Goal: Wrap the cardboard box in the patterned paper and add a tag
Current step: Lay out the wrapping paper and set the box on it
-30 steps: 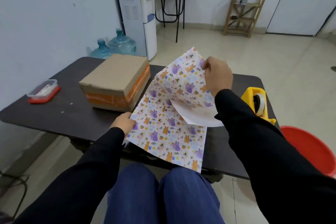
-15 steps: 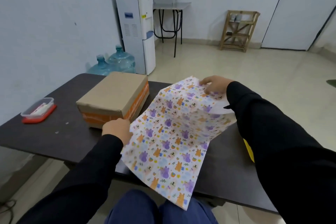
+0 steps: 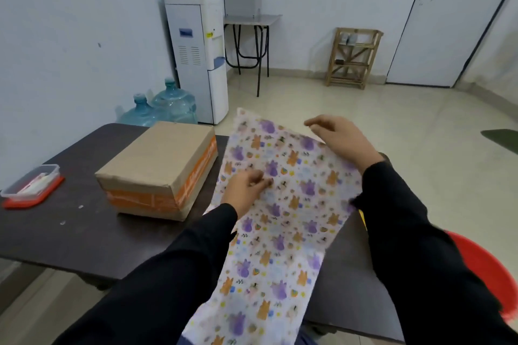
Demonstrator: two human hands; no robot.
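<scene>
Head view showed the patterned paper point(image 3: 283, 232) lying printed side up on the dark table point(image 3: 70, 232), running from beyond your fingertips back toward you, with its near end hanging over the table's near edge. The cardboard box point(image 3: 157, 159), closed and banded with orange tape, sat on the table to the left of your fingers, just beside the paper's left edge; whether the two touched could not be told. Your left hand point(image 3: 244, 190) lay on the paper near its left edge, its fingers point(image 3: 265, 182) curled down onto the sheet, but motion blur hid whether they were pinching the paper or only pressing on it. Your right hand point(image 3: 342, 140) was over the far right corner of the sheet, its fingers point(image 3: 316, 124) loosely extended and pointing left, gripping nothing. Both of your arms wore black sleeves. Well left of your left fingers, beyond the box, a clear plastic container point(image 3: 30, 185) sat on a red lid at the table's edge. Behind your right wrist, off the table, part of a red tub point(image 3: 482, 269) showed. Far beyond your fingertips stood a white water dispenser point(image 3: 199, 59) with two blue water bottles point(image 3: 173, 101) on the floor beside it, and a wooden rack point(image 3: 353, 57) stood against the back wall.
</scene>
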